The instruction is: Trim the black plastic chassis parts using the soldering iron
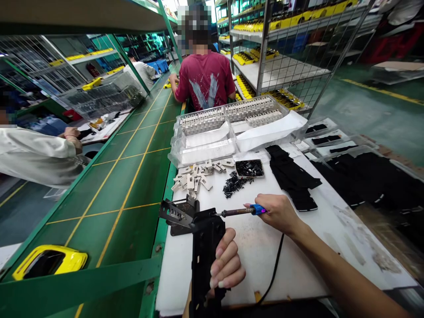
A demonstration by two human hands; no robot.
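Blue on its handle and brown along its shaft, a soldering iron (241, 211) stands out over a white worktop (265, 269), along with an all-black part (207, 247), off-white clips (190, 181), black screws (233, 185) and black strips (291, 172). Left of the worktop, a green conveyor belt (149, 181) shows a grid of yellow lines beneath a yellow-and-black shell (66, 260). Beyond the worktop, a maroon shirt (205, 73) bears a pale grey, splattered V-shaped print (207, 102), with bright yellow shells (248, 57) behind and to the right.
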